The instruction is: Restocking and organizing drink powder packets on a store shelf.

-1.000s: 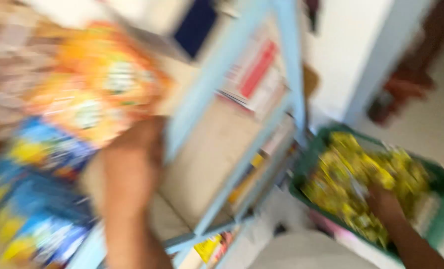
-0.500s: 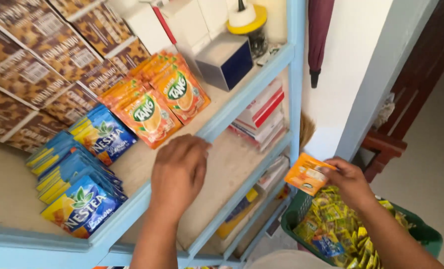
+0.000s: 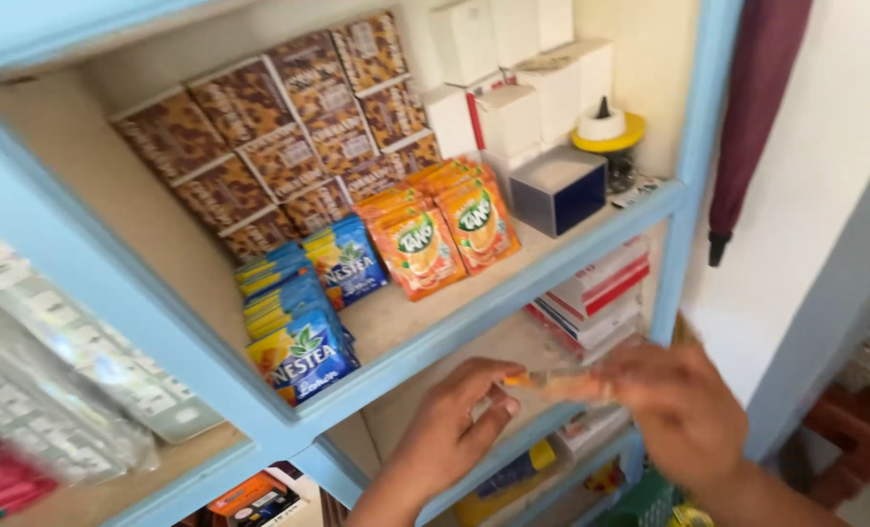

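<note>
Brown patterned sachets lean in rows against the shelf's back wall; orange drink sachets stand before them; blue-and-yellow tea sachets lie stacked at the front edge; white boxes rise beside a dark blue box; red-and-white flat boxes sit one shelf lower; a small orange sachet is pinched between both hands.

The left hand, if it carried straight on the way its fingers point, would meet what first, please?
The left hand points right, at the blurred orange sachet it already seems to touch; just beyond is the right hand. Depth is unclear through the blur.
</note>
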